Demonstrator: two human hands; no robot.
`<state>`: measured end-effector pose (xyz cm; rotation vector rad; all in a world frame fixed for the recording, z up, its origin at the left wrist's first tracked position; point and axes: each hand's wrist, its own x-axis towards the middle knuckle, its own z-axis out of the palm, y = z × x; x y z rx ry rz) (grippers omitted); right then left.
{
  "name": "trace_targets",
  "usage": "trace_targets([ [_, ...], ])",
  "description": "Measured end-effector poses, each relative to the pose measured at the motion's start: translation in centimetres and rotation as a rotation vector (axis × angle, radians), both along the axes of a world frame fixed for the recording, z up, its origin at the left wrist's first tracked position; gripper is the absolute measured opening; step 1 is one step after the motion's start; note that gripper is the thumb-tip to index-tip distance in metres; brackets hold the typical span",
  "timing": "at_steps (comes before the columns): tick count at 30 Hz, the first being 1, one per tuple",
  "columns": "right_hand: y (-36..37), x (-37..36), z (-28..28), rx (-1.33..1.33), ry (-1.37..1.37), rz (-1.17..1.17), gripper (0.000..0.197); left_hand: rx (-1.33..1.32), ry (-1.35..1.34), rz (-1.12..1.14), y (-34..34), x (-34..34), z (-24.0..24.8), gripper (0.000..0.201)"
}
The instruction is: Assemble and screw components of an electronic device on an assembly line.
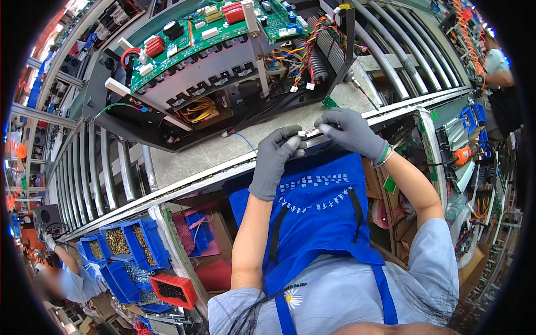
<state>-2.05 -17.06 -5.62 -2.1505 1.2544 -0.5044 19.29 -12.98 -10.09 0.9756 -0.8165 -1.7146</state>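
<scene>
Both hands wear grey gloves and meet just above the bench's front edge. My left hand [276, 156] is closed in a pinch on a small white plug connector [302, 134]. My right hand [353, 133] is closed too, its fingertips on the thin wires [314, 132] that run from that connector. Just beyond the right fingers is a small green circuit board [330, 103]; whether it joins these wires I cannot tell. Past the hands stands an open black equipment chassis [162, 137] with a large green circuit board [192, 42] on top and a bundle of coloured wires [307, 50].
Metal roller tracks flank the bench on the left [92, 167] and right [391, 50]. Blue bins [120, 273] of screws and a red bin [174, 291] stand at lower left. A thin blue wire [245, 140] lies on the bench. Other people work at far left and far right.
</scene>
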Motion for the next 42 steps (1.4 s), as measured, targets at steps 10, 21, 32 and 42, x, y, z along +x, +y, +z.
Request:
trace_targets([
  [10,-0.8,1.9,-1.3,-0.011,-0.260,-0.061,0.020,-0.183,-0.124,0.146,-2.7,-2.3,-1.5,0.023],
  [21,-6.3,4.3,-0.1,-0.611,0.628,-0.052,0.015,-0.286,-1.299,-0.011,-5.9,-2.3,-1.9,0.061],
  [32,-9.0,4.6,-5.5,-0.769,0.996,-0.037,0.009,-0.270,-1.293,-0.099,-6.3,-2.0,-2.1,0.055],
  [42,-9.4,4.6,-6.5,-0.818,0.750,-0.043,0.019,-0.284,-1.253,-0.089,-6.2,-1.9,-2.3,0.053],
])
